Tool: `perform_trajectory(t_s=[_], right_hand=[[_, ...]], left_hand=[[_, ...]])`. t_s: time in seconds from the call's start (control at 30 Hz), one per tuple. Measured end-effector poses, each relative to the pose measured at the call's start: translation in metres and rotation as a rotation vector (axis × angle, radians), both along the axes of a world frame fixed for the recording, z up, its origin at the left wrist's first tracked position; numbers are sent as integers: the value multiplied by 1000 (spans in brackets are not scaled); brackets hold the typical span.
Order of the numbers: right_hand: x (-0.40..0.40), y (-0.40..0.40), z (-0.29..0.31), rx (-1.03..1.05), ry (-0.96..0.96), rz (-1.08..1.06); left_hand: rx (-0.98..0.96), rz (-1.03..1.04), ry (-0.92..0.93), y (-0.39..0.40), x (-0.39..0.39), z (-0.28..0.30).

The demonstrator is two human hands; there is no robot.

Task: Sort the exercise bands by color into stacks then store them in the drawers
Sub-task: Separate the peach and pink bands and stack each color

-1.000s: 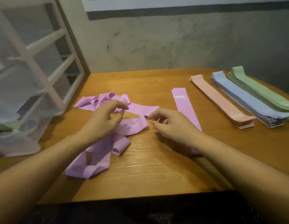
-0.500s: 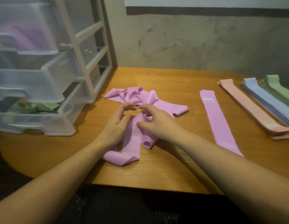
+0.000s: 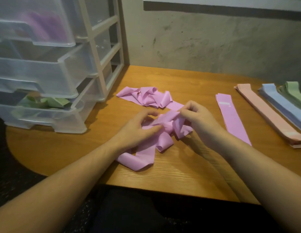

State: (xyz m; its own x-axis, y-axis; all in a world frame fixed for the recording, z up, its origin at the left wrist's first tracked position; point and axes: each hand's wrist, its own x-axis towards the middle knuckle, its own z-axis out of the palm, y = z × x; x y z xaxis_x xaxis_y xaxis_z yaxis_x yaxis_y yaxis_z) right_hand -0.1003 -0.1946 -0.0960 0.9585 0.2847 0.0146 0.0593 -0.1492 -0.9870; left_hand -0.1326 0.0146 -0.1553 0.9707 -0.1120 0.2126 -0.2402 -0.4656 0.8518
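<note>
A tangle of purple exercise bands (image 3: 146,98) lies crumpled in the middle of the wooden table (image 3: 180,174). My left hand (image 3: 138,130) and my right hand (image 3: 198,120) both pinch one purple band (image 3: 170,125) lifted a little out of the tangle. To the right lies a flat purple stack (image 3: 232,120). Beyond it lie a peach stack (image 3: 267,116), a blue stack (image 3: 281,105) and a green stack (image 3: 296,95). The clear plastic drawer unit (image 3: 62,68) stands at the left.
The bottom drawer (image 3: 50,118) is pulled out and holds green bands (image 3: 52,102). The top drawer (image 3: 37,29) shows purple through its wall. A grey concrete wall runs behind the table. The table's rounded front edge is close to my body.
The view has swung left, bringing the drawer unit further in. Both hands have come together over the purple tangle and picked up one band, which now sits raised between my fingers.
</note>
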Motion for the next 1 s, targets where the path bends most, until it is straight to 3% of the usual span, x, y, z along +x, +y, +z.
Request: perform_trajectory(t_s=[0.23, 0.37, 0.47, 0.57, 0.63, 0.8, 1.0], right_hand=[[-6, -12, -7, 229, 291, -132], [-14, -20, -2, 197, 367, -133], [-16, -27, 4, -157, 331, -96], [-15, -33, 5, -551, 133, -24], [-14, -37, 2, -653, 73, 21], [-16, -48, 4, -653, 10, -22], [-26, -64, 5, -304, 57, -58]], left_hand=[[87, 8, -17, 0, 0, -5], [207, -15, -108, -1, -3, -5], [296, -37, -175, -1, -3, -6], [369, -90, -235, 0, -2, -5], [386, -101, -239, 0, -3, -5], [363, -83, -231, -1, -5, -4], [460, -133, -265, -1, -3, -4]])
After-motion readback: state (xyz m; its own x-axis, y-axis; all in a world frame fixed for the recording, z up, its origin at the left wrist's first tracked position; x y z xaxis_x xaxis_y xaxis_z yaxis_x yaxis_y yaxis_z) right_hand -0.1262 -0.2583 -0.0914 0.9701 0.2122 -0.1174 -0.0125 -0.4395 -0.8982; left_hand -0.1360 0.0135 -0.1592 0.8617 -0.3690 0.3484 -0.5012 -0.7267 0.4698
